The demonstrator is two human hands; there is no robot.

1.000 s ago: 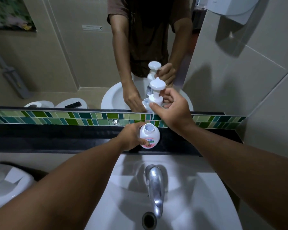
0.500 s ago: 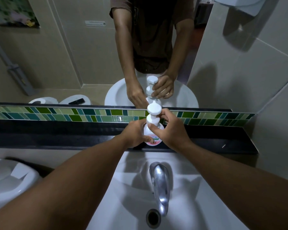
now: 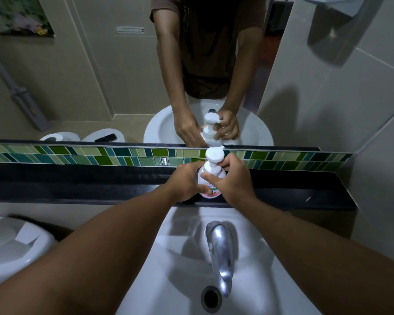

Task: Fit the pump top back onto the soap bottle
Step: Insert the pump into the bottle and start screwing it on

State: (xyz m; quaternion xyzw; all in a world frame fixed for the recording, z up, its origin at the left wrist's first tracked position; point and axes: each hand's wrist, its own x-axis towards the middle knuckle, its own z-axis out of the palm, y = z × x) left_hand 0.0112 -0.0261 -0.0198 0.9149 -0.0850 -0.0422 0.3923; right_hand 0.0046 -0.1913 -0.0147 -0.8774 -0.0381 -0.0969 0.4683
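Observation:
A white soap bottle [image 3: 210, 193] with a pink and green label stands upright on the black ledge [image 3: 100, 180] behind the sink. The white pump top [image 3: 214, 155] sits on the bottle's neck, its round head facing up. My left hand [image 3: 187, 181] wraps the bottle's left side. My right hand [image 3: 232, 178] grips the pump's collar from the right, thumb in front. The joint between collar and neck is hidden by my fingers. The mirror above repeats both hands and the bottle.
A chrome tap [image 3: 221, 253] rises over the white basin [image 3: 191, 280] with its drain [image 3: 210, 297] just below the ledge. A second basin [image 3: 14, 246] lies at the left. Green mosaic tiles [image 3: 77, 155] back the ledge; a tiled wall [image 3: 350, 110] closes the right.
My right hand brought the pump top down from above the open bottle onto its neck. It now grips the collar. My left hand stayed on the bottle.

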